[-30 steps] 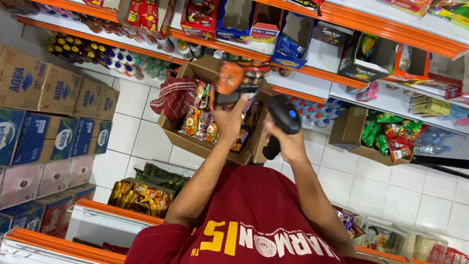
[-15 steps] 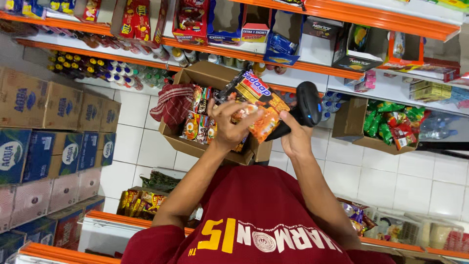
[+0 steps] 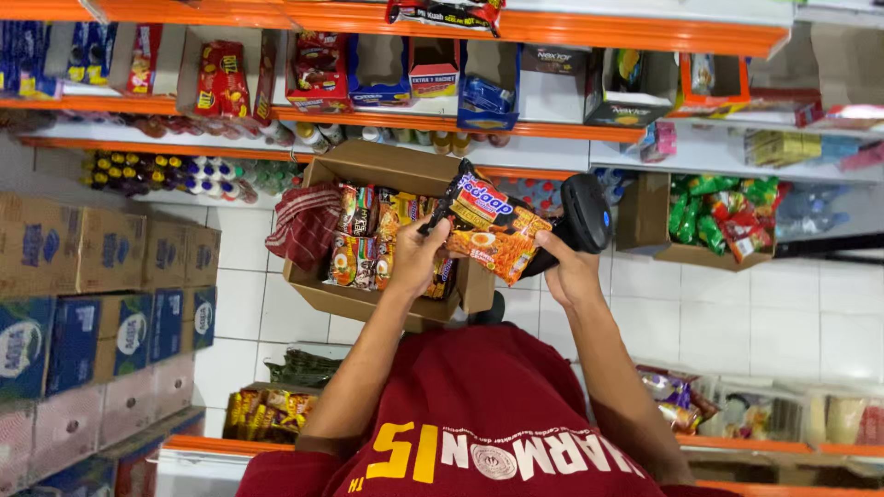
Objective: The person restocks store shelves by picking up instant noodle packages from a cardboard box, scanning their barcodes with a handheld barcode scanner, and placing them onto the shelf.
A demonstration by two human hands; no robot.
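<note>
Left hand (image 3: 416, 260) pinches orange noodle packet (image 3: 488, 230) by one corner at 12 o'clock, right hand (image 3: 564, 269) curled around black scanner (image 3: 582, 216) at 1 o'clock; loose grip risks packet slipping into open carton (image 3: 387, 235) below.

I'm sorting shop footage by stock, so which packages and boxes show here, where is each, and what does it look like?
Noodle packet: in the left hand, flat, orange, red and black.
Handheld scanner: in the right hand, black, beside the packet.
Open carton: behind the hands, brown cardboard, full of orange packets.
Stacked cartons: far left, brown above blue.
Green packets: right, in a brown box.
</note>
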